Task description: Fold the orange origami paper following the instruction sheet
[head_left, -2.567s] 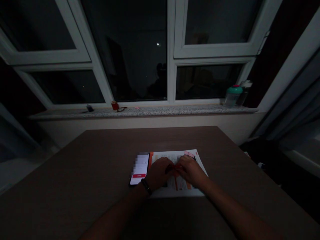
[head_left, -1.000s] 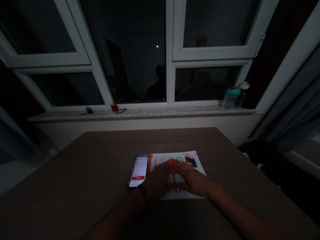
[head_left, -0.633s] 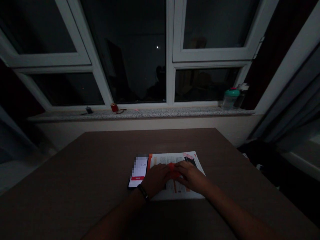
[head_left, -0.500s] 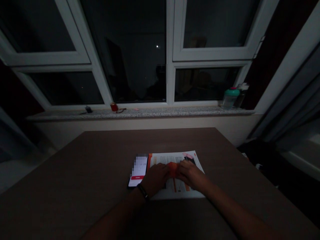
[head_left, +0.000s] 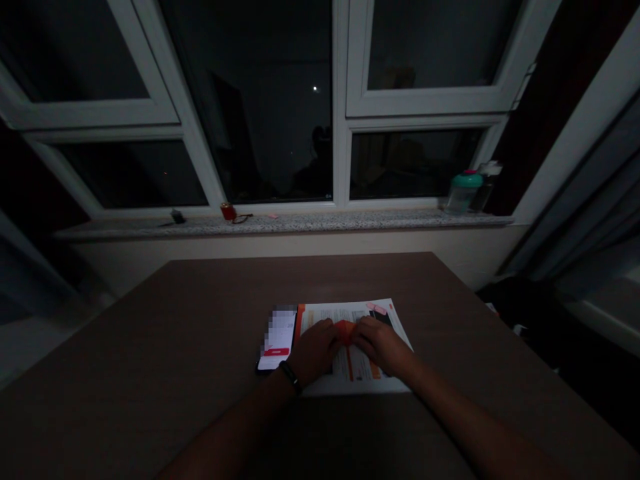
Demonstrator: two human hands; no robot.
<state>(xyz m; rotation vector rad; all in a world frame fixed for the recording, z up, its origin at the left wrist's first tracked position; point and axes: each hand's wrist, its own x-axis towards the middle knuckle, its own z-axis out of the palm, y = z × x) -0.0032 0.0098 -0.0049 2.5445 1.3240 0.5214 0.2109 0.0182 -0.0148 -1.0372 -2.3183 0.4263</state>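
Note:
A small piece of orange-red folded paper (head_left: 346, 332) is held over a printed page. My left hand (head_left: 316, 347) pinches its left side, and my right hand (head_left: 379, 340) grips its right side with bent fingers. Part of the paper is hidden behind the fingertips. Under both hands lies a white printed booklet (head_left: 345, 385) with orange blocks and text. A small pink piece (head_left: 376, 309) rests near the booklet's top right corner. Left of the booklet, a phone (head_left: 278, 340) with a lit screen and a red bar lies beside my left wrist, which wears a dark band.
The brown table (head_left: 200, 320) reaches toward a speckled stone windowsill (head_left: 320, 222). On the sill stand a green-lidded bottle (head_left: 464, 192), a clear bottle (head_left: 486, 188), a small red object (head_left: 229, 212) and a small dark object (head_left: 177, 216). Dark window panes rise behind; the light is dim.
The orange-red paper is tilted slightly differently between my fingers, its top now showing a small peak. Both hands stay in nearly the same place, and the view has shifted a little.

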